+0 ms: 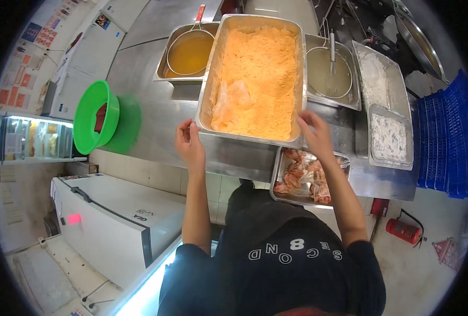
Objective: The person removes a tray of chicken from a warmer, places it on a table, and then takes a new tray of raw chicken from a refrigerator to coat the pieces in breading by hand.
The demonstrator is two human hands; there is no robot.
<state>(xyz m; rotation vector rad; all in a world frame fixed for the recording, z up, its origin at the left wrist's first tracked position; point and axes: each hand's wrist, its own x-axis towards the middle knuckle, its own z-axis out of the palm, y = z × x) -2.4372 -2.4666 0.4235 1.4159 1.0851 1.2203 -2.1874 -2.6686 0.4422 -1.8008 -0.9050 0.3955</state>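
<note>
A deep steel pan [202,106] of orange breading flour [265,79] lies before me on the steel worktable. A clear plastic bag or glove [234,94] rests on the flour at its left front. My left hand [190,144] is at the pan's left front corner, fingers loosely curled, holding nothing. At the right front corner is my right hand [317,132], its fingertips at the rim; whether they grip it cannot be told. Below my right forearm, a steel tray [275,185] of raw seasoned meat pieces [295,173] sits at the table edge, partly hidden by the arm.
Left of the pan, a strainer [200,23] sits in a pan of yellow liquid [190,53]. Rightward are a whisk [332,51] in pale liquid, a pan of white flour [372,75] and blue crates [441,138]. A green basin [113,106] stands at the far left.
</note>
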